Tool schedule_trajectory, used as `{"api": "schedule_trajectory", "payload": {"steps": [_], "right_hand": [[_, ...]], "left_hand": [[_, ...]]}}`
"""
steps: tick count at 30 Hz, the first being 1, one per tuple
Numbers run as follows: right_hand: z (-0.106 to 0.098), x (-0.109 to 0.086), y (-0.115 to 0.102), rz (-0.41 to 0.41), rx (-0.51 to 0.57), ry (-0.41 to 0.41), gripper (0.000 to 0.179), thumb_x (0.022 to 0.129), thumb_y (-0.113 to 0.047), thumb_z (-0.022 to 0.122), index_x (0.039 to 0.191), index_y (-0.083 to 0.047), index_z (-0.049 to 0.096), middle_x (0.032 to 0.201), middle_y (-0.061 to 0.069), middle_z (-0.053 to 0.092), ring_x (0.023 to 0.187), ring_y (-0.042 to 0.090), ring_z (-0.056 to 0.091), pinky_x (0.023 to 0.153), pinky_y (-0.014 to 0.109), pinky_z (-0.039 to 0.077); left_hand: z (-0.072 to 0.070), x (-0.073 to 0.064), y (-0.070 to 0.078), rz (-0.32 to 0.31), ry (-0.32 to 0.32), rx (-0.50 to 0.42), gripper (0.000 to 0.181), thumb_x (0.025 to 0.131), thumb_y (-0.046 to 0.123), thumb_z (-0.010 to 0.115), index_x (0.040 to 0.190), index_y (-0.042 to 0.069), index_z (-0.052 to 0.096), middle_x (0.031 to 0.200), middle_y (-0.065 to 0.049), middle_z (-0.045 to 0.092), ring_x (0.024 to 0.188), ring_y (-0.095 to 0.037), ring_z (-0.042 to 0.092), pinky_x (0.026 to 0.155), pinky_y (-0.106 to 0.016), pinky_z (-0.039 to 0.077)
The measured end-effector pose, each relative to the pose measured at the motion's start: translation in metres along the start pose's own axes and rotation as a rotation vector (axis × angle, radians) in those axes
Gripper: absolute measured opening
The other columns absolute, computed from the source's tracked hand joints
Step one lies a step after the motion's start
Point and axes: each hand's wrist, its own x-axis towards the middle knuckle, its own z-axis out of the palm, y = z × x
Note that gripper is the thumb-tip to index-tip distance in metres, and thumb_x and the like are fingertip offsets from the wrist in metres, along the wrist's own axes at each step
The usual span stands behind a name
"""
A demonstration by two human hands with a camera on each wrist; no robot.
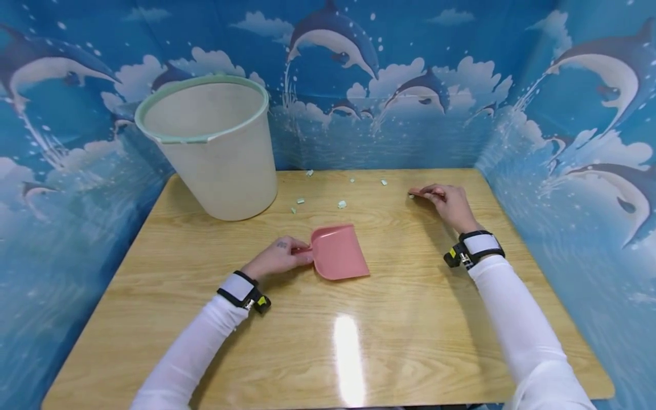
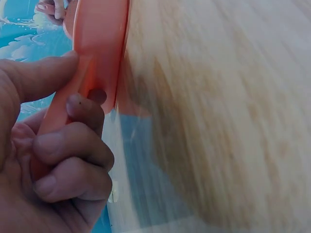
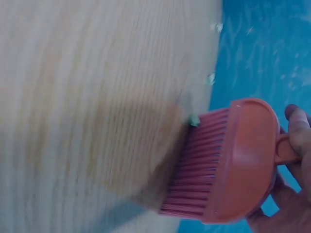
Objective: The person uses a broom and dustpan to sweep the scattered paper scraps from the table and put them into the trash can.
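Observation:
A pink dustpan (image 1: 340, 254) lies on the wooden table with its straight edge facing right. My left hand (image 1: 281, 256) grips its short handle, fingers curled round it in the left wrist view. Farther right and back, my right hand (image 1: 453, 206) holds a small pink brush (image 3: 233, 165) by the handle. The brush bristles (image 3: 199, 170) meet the tabletop, and a pale green scrap (image 3: 194, 120) sits right at their corner. Several more pale scraps, such as this larger one (image 1: 341, 204), are scattered between the dustpan and the back edge.
A big whitish bucket (image 1: 230, 165) with a green rim stands at the back left of the table (image 1: 420, 341). Walls printed with dolphins (image 1: 333, 34) rise close behind and on both sides.

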Motion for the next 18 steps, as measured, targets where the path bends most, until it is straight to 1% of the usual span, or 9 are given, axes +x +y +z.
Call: {"api": "schedule_trajectory", "payload": {"steps": [5,9,12,15,17,18], "right_hand": [[-0.001,-0.019,-0.016,-0.06,0.004,-0.015,0.019,0.102,-0.013,0.063,0.114,-0.004,0.075,0.112,0.021,0.074,0.104,0.041,0.068,0.088,0.053,0.05],[0.002,-0.031,-0.033,-0.147,0.004,0.011,0.016,0.101,-0.013,0.065,0.111,-0.006,0.076,0.103,0.017,0.076,0.084,0.032,0.069,0.074,0.043,0.048],[0.003,-0.038,-0.048,-0.203,0.02,-0.006,0.015,0.101,-0.012,0.065,0.11,-0.007,0.076,0.1,0.014,0.077,0.074,0.022,0.065,0.069,0.034,0.045],[0.001,-0.044,-0.061,-0.211,0.063,-0.061,0.014,0.102,-0.014,0.064,0.107,-0.008,0.076,0.101,0.012,0.076,0.064,0.014,0.056,0.062,0.027,0.043],[-0.001,-0.044,-0.067,-0.187,0.107,-0.087,0.014,0.102,-0.016,0.064,0.106,-0.009,0.075,0.102,0.011,0.076,0.06,0.012,0.05,0.058,0.025,0.041],[-0.003,-0.043,-0.07,-0.171,0.131,-0.096,0.014,0.102,-0.017,0.063,0.105,-0.01,0.075,0.103,0.011,0.076,0.06,0.011,0.049,0.057,0.024,0.041]], "left_hand": [[0.001,0.0,0.0,-0.023,0.005,0.004,0.041,0.099,0.035,0.067,0.131,0.01,0.069,0.122,-0.007,0.072,0.093,-0.016,0.062,0.08,-0.03,0.05],[0.0,-0.001,0.002,-0.022,0.002,0.013,0.039,0.1,0.033,0.066,0.131,0.009,0.069,0.118,-0.007,0.073,0.088,-0.017,0.062,0.077,-0.031,0.05],[-0.002,0.0,0.003,-0.022,0.0,0.024,0.038,0.1,0.033,0.067,0.129,0.01,0.07,0.115,-0.006,0.073,0.088,-0.017,0.061,0.078,-0.031,0.049],[-0.004,0.001,0.004,-0.003,-0.006,0.044,0.036,0.1,0.033,0.067,0.126,0.01,0.072,0.112,-0.005,0.073,0.088,-0.016,0.06,0.078,-0.03,0.048],[-0.005,0.002,0.003,0.007,-0.014,0.051,0.035,0.1,0.034,0.066,0.125,0.01,0.073,0.11,-0.005,0.072,0.087,-0.017,0.059,0.076,-0.031,0.047],[-0.005,0.002,0.003,0.012,-0.021,0.05,0.034,0.1,0.034,0.066,0.124,0.01,0.073,0.108,-0.005,0.072,0.086,-0.017,0.058,0.075,-0.031,0.046]]}}
